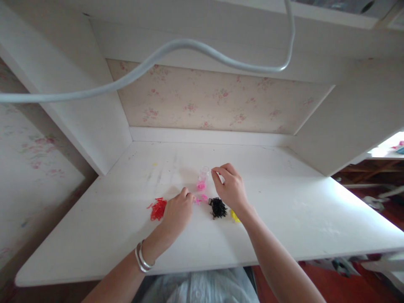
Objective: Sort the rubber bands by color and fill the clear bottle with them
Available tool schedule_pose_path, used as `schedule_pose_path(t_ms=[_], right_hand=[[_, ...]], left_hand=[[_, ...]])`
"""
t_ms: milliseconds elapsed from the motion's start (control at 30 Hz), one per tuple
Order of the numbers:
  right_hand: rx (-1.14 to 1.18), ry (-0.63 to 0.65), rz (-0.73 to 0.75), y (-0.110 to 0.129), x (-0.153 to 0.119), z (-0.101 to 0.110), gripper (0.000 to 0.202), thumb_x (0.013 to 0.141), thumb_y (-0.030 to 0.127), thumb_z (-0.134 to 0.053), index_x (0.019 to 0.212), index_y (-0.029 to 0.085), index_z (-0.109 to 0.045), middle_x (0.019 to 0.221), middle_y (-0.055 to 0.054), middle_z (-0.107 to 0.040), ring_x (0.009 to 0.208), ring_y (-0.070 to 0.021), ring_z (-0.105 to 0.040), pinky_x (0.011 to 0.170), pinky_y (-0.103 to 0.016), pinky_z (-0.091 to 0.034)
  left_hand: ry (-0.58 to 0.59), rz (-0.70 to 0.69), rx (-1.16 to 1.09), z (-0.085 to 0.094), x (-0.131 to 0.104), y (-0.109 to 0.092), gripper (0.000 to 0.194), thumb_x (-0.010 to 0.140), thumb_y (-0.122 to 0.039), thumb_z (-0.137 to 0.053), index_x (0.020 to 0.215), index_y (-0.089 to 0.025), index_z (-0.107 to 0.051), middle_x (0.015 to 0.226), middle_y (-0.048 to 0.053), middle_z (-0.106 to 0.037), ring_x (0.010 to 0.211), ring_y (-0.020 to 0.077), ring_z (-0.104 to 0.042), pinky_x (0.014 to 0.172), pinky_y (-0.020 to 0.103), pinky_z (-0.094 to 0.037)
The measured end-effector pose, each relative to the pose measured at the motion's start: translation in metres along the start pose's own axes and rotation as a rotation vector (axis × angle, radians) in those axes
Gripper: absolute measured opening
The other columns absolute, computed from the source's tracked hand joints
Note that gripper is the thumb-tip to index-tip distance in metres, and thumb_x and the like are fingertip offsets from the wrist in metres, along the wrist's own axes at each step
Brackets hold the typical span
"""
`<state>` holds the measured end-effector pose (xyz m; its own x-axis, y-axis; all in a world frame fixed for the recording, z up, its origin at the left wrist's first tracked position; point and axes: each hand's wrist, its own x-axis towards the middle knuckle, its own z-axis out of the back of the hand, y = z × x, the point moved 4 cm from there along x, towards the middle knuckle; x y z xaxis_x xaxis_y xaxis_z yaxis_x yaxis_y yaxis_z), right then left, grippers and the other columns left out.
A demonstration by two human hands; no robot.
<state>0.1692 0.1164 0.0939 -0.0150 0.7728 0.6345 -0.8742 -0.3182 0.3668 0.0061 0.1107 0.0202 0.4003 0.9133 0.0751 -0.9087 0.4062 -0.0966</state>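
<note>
My left hand [179,208] is low over the white tabletop, its fingers closed in a pinch beside a few scattered pink rubber bands [201,200]. What lies between those fingertips is hidden. Just to its left is a pile of small red rubber bands [158,209], partly covered by the hand. My right hand [229,185] pinches thumb and forefinger right of some clear bands [205,170]; anything in that pinch is too small to make out. A tight pink clump [201,185] sits between the hands. Black rubber bands [218,208] and yellow ones [234,216] lie below the right hand, the yellow partly behind its wrist.
Side panels and a low back ledge [208,135] enclose the white table [290,219]. A white cable or bar [189,44] crosses the upper view in front of the overhead shelf. Near the left back lies a tiny yellow bit [155,164].
</note>
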Motion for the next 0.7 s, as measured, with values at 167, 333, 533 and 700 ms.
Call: schedule_pose_path(t_ms=[167, 333, 533, 700], right_hand=[[-0.074, 0.183, -0.011, -0.004, -0.045, -0.015, 0.021, 0.09, 0.025, -0.048, 0.086, 0.023, -0.069, 0.086, -0.004, -0.06, 0.081, -0.0149, -0.054, 0.075, -0.028, -0.038], [-0.214, 0.358, 0.005, -0.003, -0.072, -0.032, 0.021, 0.091, 0.028, -0.05, 0.085, 0.024, -0.069, 0.087, -0.003, -0.06, 0.083, -0.0164, -0.051, 0.075, -0.031, -0.032], [-0.302, 0.397, 0.035, -0.001, -0.073, -0.037, 0.028, 0.093, 0.028, -0.045, 0.079, 0.022, -0.068, 0.086, -0.005, -0.059, 0.083, -0.018, -0.049, 0.074, -0.033, -0.029], [-0.333, 0.423, 0.049, -0.003, -0.073, -0.039, 0.029, 0.094, 0.026, -0.043, 0.079, 0.02, -0.066, 0.087, -0.006, -0.058, 0.083, -0.0186, -0.048, 0.073, -0.033, -0.029]], left_hand=[[-0.035, -0.01, -0.05, 0.009, -0.002, 0.0, 0.033, 0.097, -0.026, -0.026, 0.097, -0.021, -0.059, 0.097, 0.005, -0.054, 0.077, 0.0145, -0.061, 0.064, 0.025, -0.045], [-0.066, 0.008, -0.083, 0.013, 0.0, 0.002, 0.029, 0.097, -0.028, -0.032, 0.1, -0.021, -0.06, 0.098, 0.004, -0.057, 0.081, 0.0144, -0.062, 0.068, 0.024, -0.045], [-0.151, -0.01, -0.123, 0.035, 0.003, 0.003, 0.026, 0.096, -0.03, -0.036, 0.097, -0.022, -0.061, 0.097, 0.003, -0.059, 0.083, 0.0137, -0.062, 0.07, 0.023, -0.045], [-0.332, -0.052, -0.155, 0.08, 0.013, 0.0, 0.026, 0.096, -0.032, -0.038, 0.097, -0.023, -0.062, 0.095, 0.002, -0.059, 0.083, 0.0128, -0.061, 0.073, 0.022, -0.044]])
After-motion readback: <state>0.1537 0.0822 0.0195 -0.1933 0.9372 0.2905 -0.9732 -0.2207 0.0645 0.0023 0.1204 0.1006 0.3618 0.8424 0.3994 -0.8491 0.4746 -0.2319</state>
